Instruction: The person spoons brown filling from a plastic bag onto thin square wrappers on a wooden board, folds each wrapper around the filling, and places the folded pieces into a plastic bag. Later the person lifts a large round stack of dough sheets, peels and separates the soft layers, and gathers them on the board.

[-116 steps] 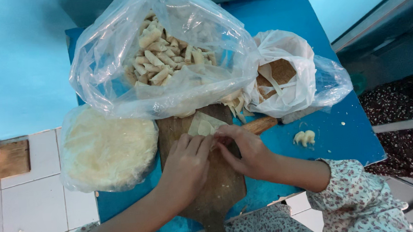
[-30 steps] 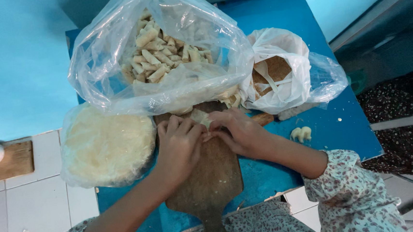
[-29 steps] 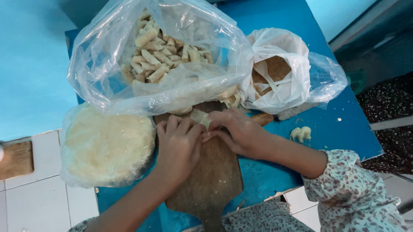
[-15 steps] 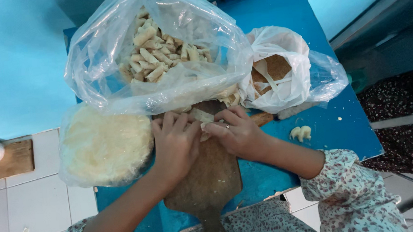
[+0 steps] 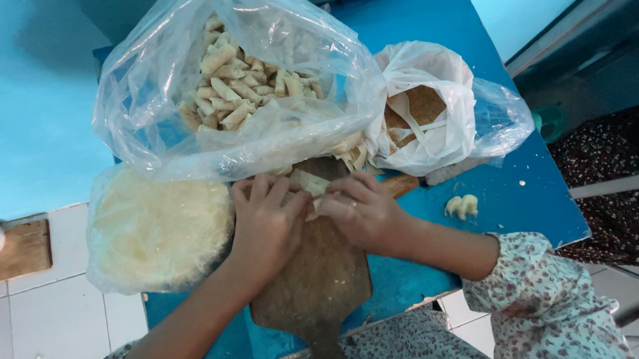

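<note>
- Near edge: a wooden board [image 5: 319, 277] lies on the blue counter [image 5: 538, 202], handle toward the person
- On the board's far end, the left hand [image 5: 266, 224] and right hand [image 5: 363, 210] both have their grip closed on one pale wrapper [image 5: 308, 182], half folded, not yet a finished roll
- Left: a bagged stack of flat wrappers [image 5: 154, 228], many unused
- Right: a small dough lump [image 5: 462, 205]
- Far right: a white bag of brown filling [image 5: 423, 108]
- Far: a clear bag [image 5: 178, 84] holding many finished rolls [image 5: 234, 88]
</note>
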`<control>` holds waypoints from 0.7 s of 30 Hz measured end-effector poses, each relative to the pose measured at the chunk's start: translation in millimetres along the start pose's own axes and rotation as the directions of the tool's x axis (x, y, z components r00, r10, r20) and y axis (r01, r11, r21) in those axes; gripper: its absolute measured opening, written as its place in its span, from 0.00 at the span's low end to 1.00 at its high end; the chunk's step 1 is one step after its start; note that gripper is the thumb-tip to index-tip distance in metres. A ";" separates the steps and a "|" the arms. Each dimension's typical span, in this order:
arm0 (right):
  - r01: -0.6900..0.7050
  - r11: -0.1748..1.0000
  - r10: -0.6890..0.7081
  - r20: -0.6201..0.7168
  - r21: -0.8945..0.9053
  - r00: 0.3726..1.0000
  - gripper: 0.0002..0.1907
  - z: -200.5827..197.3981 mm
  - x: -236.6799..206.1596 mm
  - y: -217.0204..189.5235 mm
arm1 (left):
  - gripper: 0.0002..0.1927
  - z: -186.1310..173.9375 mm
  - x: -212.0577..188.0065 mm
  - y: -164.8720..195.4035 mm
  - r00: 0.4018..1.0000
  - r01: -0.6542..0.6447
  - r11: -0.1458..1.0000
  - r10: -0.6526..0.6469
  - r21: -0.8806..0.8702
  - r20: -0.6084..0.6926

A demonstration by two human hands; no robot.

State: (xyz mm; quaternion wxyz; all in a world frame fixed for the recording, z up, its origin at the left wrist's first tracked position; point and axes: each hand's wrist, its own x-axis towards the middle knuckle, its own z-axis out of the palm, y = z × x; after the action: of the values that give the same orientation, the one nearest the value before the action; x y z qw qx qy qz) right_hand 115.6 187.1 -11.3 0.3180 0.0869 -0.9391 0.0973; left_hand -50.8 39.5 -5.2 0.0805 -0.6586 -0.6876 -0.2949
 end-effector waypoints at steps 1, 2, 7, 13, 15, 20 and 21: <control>0.025 0.999 -0.025 -0.009 0.020 1.000 0.26 0.1 -1.8 -2.5 | 0.10 -0.7 0.1 -0.5 1.000 0.011 1.000 -0.011 -0.021 -0.001; 0.023 1.000 -0.023 0.006 0.000 1.000 0.26 0.0 -3.4 -4.9 | 0.10 -1.2 0.2 -0.5 1.000 0.024 0.999 -0.024 -0.042 -0.002; -0.011 0.988 0.019 0.050 -0.154 0.999 0.24 -0.3 -4.3 -13.6 | 0.09 -3.0 3.1 0.4 0.998 0.069 0.997 -0.069 -0.036 -0.002; -0.102 0.956 0.126 0.073 -0.275 0.989 0.29 4.8 4.5 -4.8 | 0.22 -11.4 3.7 4.2 0.986 0.128 0.988 -0.136 -0.085 -0.096; -0.124 0.953 0.157 0.099 -0.278 0.983 0.29 7.4 5.4 2.4 | 0.22 -13.6 4.2 5.5 0.982 0.139 0.986 -0.149 -0.094 -0.113; -0.234 0.970 0.236 0.031 -0.059 0.971 0.25 13.2 2.0 13.8 | 0.20 -16.2 5.7 8.7 0.981 0.139 0.981 -0.155 -0.133 -0.120; -0.248 0.969 0.248 0.020 -0.022 0.969 0.24 12.1 0.8 14.5 | 0.20 -16.9 6.1 9.1 0.982 0.138 0.979 -0.155 -0.149 -0.109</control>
State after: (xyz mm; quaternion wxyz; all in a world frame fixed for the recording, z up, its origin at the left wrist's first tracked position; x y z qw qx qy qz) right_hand 104.7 198.2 -22.1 0.2936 -0.0331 -0.9470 0.1261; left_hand -47.5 35.6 14.4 0.0532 -0.5913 -0.7057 -0.3868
